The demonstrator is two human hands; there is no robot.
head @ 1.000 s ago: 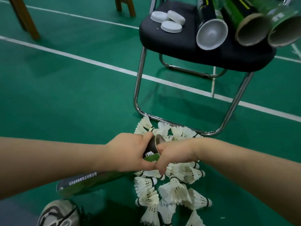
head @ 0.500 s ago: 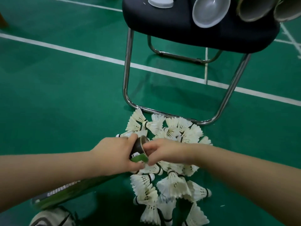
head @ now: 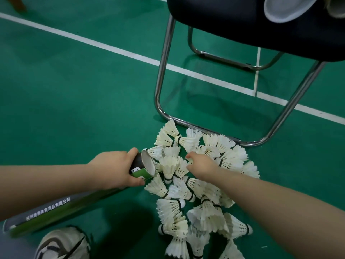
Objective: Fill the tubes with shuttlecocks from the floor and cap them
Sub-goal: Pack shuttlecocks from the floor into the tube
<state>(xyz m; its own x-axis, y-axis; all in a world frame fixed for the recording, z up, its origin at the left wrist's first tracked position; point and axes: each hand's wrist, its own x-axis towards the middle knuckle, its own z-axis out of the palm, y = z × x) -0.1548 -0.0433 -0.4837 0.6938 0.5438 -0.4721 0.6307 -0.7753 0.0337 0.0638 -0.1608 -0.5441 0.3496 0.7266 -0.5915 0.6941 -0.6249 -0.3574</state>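
Tube (head: pixel 141 168) gripped in left hand (head: pixel 113 170), mouth aimed right | right hand (head: pixel 202 165) nearer, fingers loosely curled, empty, over shuttlecocks (head: pixel 188 189) | pile lay just beyond mouth

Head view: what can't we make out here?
- Tube fill: the head view meets the mouth obliquely, so only its inner wall shows.
- Right hand fingertips: curled into the shuttlecock pile; grip unclear.
- Chair seat contents: cut off by top edge.
- Left hand covers part of the tube's label.
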